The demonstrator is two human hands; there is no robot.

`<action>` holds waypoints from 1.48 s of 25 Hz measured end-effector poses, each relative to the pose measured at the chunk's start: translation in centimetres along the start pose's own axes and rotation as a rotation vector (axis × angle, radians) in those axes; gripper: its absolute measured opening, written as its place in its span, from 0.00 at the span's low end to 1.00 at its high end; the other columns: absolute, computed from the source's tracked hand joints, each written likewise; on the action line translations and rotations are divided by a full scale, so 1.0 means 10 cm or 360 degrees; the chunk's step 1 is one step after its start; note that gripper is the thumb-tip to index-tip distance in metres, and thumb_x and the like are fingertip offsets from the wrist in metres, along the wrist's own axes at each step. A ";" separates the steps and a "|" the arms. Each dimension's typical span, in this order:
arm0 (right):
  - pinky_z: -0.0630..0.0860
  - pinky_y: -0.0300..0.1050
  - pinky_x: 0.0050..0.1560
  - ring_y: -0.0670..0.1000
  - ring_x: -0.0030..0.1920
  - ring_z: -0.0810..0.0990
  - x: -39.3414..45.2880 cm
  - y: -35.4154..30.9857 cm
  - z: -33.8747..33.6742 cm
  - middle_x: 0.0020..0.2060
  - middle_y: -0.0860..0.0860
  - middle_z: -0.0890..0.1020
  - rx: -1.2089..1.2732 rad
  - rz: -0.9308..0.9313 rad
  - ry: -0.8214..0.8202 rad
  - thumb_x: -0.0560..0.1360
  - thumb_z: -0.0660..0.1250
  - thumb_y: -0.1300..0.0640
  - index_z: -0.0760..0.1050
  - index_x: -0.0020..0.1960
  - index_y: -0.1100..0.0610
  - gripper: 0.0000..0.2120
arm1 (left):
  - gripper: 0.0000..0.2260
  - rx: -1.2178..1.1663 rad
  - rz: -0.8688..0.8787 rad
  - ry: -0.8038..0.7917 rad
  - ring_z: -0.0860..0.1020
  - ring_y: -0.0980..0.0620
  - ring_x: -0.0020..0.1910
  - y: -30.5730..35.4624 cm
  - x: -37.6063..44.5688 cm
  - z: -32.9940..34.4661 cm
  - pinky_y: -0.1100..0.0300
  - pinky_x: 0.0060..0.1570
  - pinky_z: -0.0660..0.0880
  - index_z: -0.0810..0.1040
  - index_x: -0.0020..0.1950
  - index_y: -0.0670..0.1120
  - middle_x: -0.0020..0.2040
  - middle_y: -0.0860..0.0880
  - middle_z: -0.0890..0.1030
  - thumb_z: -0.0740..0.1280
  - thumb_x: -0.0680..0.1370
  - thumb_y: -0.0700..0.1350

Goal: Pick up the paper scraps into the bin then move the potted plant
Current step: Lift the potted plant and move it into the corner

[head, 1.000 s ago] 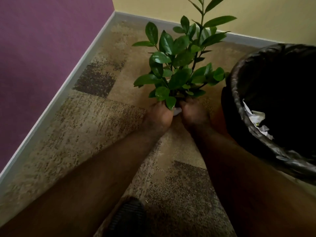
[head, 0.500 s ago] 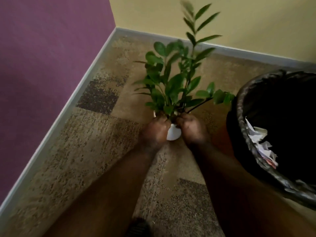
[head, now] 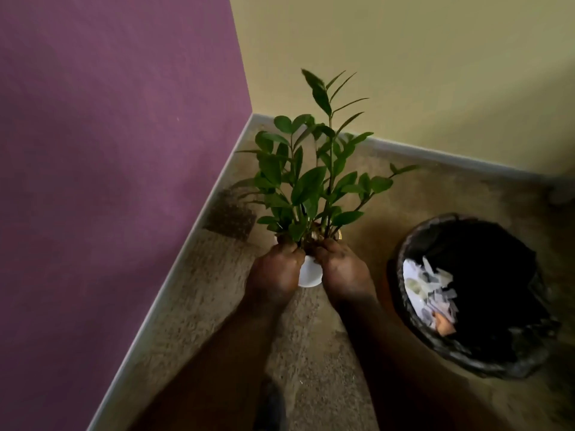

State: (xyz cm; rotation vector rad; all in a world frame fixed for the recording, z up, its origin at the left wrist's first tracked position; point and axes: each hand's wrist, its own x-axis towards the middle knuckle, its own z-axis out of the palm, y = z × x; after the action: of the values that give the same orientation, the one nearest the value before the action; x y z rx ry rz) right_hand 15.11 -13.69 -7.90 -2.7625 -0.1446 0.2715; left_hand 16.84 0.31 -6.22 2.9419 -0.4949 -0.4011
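Purple wall [head: 109, 181] and grey baseboard [head: 174, 275] flank the patterned carpet [head: 199, 306]. Left hand [head: 275, 272] and right hand [head: 340, 273], fingers curled, grip the leafy green potted plant in its white pot [head: 309, 273] above the carpet. Rightward, the black-lined round bin [head: 473, 353] holds white paper scraps [head: 426, 290].
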 end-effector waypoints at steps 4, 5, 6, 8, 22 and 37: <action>0.78 0.49 0.55 0.54 0.66 0.71 0.34 -0.36 -0.77 0.65 0.51 0.75 -0.0031 -0.0061 0.0083 0.75 0.66 0.60 0.75 0.67 0.53 0.20 | 0.13 0.0008 0.0037 0.0082 0.74 0.49 0.61 -0.16 0.25 -0.84 0.53 0.57 0.74 0.74 0.64 0.50 0.63 0.50 0.75 0.57 0.81 0.45; 0.78 0.49 0.54 0.54 0.66 0.71 0.47 -0.44 -0.93 0.66 0.50 0.74 -0.0041 -0.0059 0.0100 0.75 0.66 0.59 0.74 0.67 0.52 0.20 | 0.14 0.0005 0.0054 0.0107 0.74 0.49 0.61 -0.23 0.34 -1.02 0.53 0.58 0.74 0.73 0.64 0.49 0.64 0.50 0.74 0.57 0.81 0.44; 0.78 0.49 0.54 0.54 0.67 0.70 0.61 -0.54 -1.09 0.66 0.50 0.74 -0.0054 -0.0057 0.0111 0.75 0.65 0.59 0.74 0.68 0.52 0.20 | 0.14 -0.0008 0.0066 0.0124 0.74 0.49 0.61 -0.31 0.45 -1.22 0.52 0.59 0.73 0.73 0.65 0.49 0.64 0.49 0.74 0.56 0.81 0.44; 0.78 0.50 0.55 0.54 0.67 0.70 0.86 -0.70 -1.38 0.67 0.50 0.73 -0.0091 -0.0043 0.0127 0.76 0.66 0.59 0.73 0.68 0.51 0.21 | 0.14 -0.0008 0.0106 0.0159 0.73 0.49 0.62 -0.43 0.63 -1.57 0.52 0.60 0.73 0.73 0.66 0.49 0.65 0.50 0.73 0.56 0.81 0.44; 0.79 0.52 0.56 0.57 0.65 0.74 2.84 -0.43 -2.00 0.66 0.52 0.76 -0.0165 -0.0158 0.0196 0.75 0.67 0.58 0.76 0.66 0.52 0.19 | 0.14 0.0021 0.0010 0.0173 0.74 0.47 0.63 -0.79 2.47 -2.32 0.51 0.58 0.75 0.74 0.64 0.48 0.64 0.49 0.75 0.57 0.81 0.43; 0.78 0.52 0.57 0.59 0.59 0.79 4.88 -0.06 -1.27 0.61 0.59 0.80 0.0105 -0.0239 -0.0039 0.78 0.64 0.60 0.75 0.66 0.60 0.17 | 0.09 -0.0031 -0.0149 0.0116 0.79 0.52 0.23 -1.63 4.22 -1.85 0.64 0.22 0.73 0.81 0.27 0.46 0.25 0.49 0.80 0.78 0.58 0.35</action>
State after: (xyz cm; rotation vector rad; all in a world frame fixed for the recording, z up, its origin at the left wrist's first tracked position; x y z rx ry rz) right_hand 65.36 -10.87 -4.35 -2.6671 -0.3413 0.2652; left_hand 65.38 2.89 -1.38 2.9562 -0.3432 -0.3060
